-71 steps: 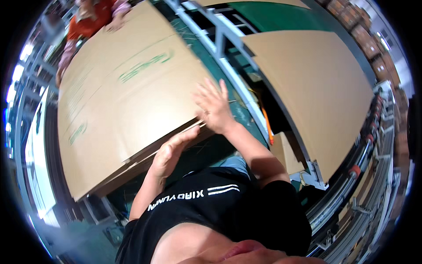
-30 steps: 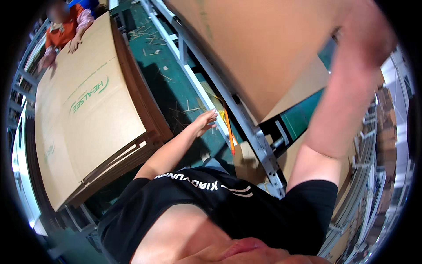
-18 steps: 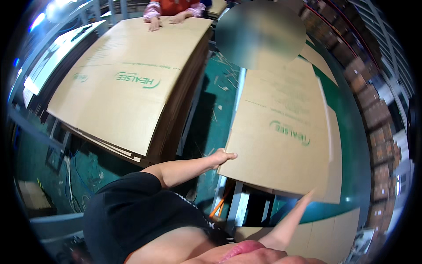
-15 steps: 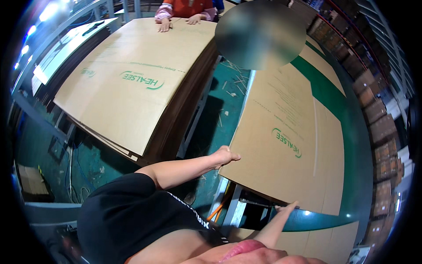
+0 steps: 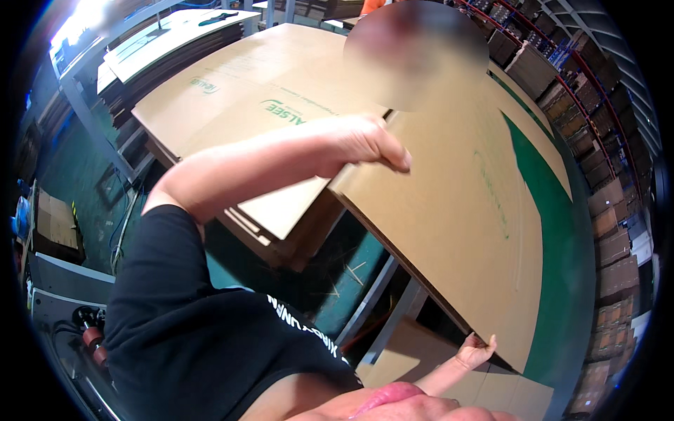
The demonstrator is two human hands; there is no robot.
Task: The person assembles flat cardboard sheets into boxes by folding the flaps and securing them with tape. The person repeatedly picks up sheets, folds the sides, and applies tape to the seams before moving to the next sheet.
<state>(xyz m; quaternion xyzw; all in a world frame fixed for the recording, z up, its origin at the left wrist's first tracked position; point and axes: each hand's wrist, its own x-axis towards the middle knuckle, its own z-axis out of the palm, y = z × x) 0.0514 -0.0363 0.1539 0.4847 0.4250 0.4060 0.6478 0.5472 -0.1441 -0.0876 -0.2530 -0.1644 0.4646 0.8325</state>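
A large brown cardboard sheet (image 5: 449,210) with faint green print slopes across the view, its left edge lifted high. My left hand (image 5: 379,146) grips that left edge, thumb lying over the top face and the other fingers partly hidden. At the near corner my right hand (image 5: 479,351) holds the front edge from below, with its thumb on top. Beneath the sheet is a green tabletop (image 5: 544,189), showing along the right side.
A tall stack of printed cardboard sheets (image 5: 239,105) stands at the left, partly behind my left arm. Farther left is another stack with a pale top (image 5: 168,49). Boxes on racks (image 5: 611,274) line the right. More cardboard (image 5: 404,347) lies low in front.
The sheet's left edge has risen, and it has shifted left over the gap beside the stack. My left hand went up with it. The person across the stack has moved right, mostly out of sight.
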